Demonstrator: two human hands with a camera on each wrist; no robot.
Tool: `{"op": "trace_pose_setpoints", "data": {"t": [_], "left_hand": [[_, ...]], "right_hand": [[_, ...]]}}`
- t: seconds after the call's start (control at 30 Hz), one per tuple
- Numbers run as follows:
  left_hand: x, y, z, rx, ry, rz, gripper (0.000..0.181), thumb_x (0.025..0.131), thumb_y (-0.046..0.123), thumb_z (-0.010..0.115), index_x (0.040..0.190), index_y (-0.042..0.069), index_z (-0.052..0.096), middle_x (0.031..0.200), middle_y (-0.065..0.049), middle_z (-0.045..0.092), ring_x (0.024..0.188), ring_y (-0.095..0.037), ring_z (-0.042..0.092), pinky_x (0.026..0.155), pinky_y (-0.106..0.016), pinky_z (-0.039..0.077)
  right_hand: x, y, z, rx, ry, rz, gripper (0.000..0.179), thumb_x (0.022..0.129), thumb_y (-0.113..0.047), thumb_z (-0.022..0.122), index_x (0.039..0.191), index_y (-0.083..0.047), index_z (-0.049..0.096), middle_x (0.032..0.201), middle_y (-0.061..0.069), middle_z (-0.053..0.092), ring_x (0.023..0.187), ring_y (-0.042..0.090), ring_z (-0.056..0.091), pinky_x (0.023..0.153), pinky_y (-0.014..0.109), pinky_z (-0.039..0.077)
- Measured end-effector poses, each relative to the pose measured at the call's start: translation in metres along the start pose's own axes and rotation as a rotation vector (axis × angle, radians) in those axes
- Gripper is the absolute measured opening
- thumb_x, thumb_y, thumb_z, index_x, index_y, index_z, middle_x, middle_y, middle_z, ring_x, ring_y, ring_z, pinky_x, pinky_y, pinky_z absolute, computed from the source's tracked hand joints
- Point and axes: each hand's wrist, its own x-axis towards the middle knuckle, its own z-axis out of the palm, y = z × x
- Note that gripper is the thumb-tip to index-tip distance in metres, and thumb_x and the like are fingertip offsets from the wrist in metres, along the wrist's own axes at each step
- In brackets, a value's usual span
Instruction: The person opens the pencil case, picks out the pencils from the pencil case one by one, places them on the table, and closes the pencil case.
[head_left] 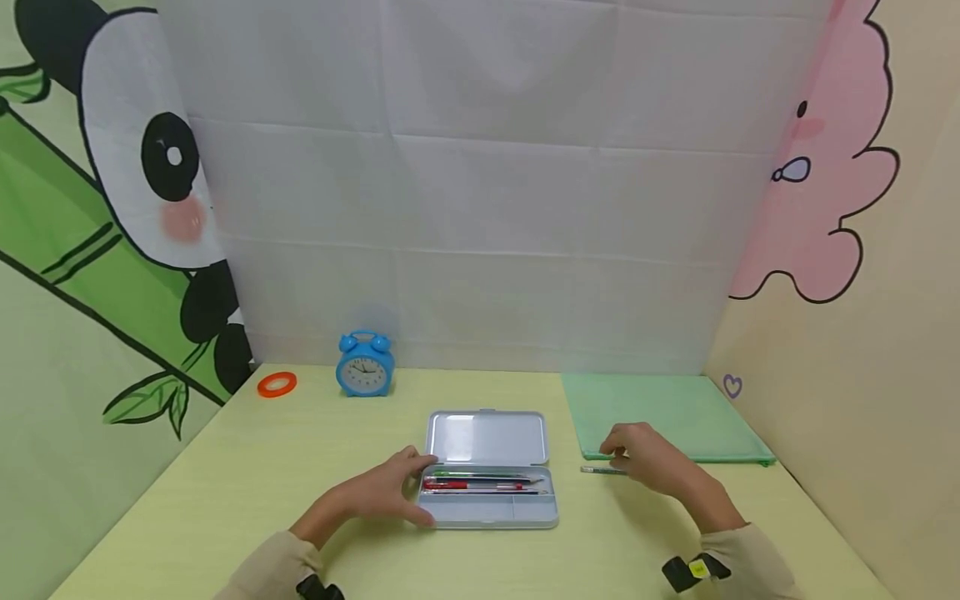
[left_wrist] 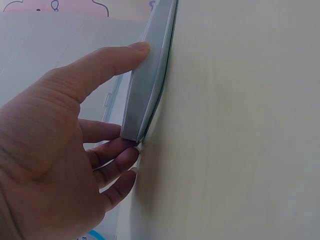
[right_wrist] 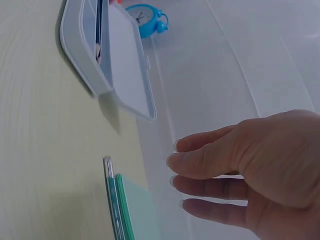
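An open metal pencil case lies on the table with its lid tipped back. In its rear compartment are a red pen, a pencil with a bare wooden tip and other slim items. My left hand holds the case's left end, thumb against the front wall and fingers around the end. My right hand is over a thin teal pencil-like stick with a silvery end, lying along the green mat's front edge. Its fingers are loosely bent and hold nothing.
The green mat lies at the back right of the table. A blue alarm clock and an orange-red ring stand at the back left. A white sheet hangs behind the table.
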Motion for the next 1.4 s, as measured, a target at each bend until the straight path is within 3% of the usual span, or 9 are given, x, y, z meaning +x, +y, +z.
{"op": "trace_pose_setpoints", "data": {"t": [0.2,0.47,0.8,1.4], "left_hand": [[0.0,0.0,0.0,-0.022,-0.005,-0.008,0.091,0.077,0.04,0.086,0.148,0.003,0.045,0.115,-0.002,0.044,0.115,-0.025,0.041,0.098,-0.051,0.04],[0.0,0.001,0.0,-0.012,0.004,-0.01,0.089,0.076,0.039,0.087,0.147,0.002,0.046,0.115,-0.002,0.045,0.113,-0.024,0.043,0.098,-0.049,0.041],[0.0,-0.001,-0.001,-0.008,0.004,0.003,0.09,0.076,0.039,0.087,0.146,0.002,0.046,0.115,-0.002,0.045,0.113,-0.024,0.044,0.098,-0.05,0.041],[-0.001,0.0,-0.001,-0.011,0.006,0.036,0.09,0.076,0.039,0.087,0.146,0.0,0.046,0.114,-0.002,0.046,0.112,-0.023,0.045,0.096,-0.046,0.041]], "right_hand": [[0.016,-0.028,0.009,0.0,-0.012,-0.051,0.023,0.086,0.016,0.064,0.101,0.002,0.074,0.096,0.01,0.066,0.085,0.025,0.066,0.072,0.029,0.054],[0.047,-0.052,0.037,-0.033,-0.03,-0.11,0.02,0.087,0.014,0.065,0.101,0.004,0.076,0.095,0.01,0.068,0.087,0.023,0.067,0.072,0.028,0.054],[0.079,-0.071,0.069,-0.087,-0.068,-0.139,0.016,0.088,0.008,0.068,0.095,-0.002,0.079,0.09,0.004,0.072,0.079,0.008,0.061,0.072,0.024,0.053],[0.098,-0.099,0.092,-0.272,-0.112,-0.093,0.013,0.094,-0.009,0.07,0.103,-0.008,0.079,0.091,-0.004,0.069,0.08,0.006,0.06,0.08,0.024,0.053]]}}
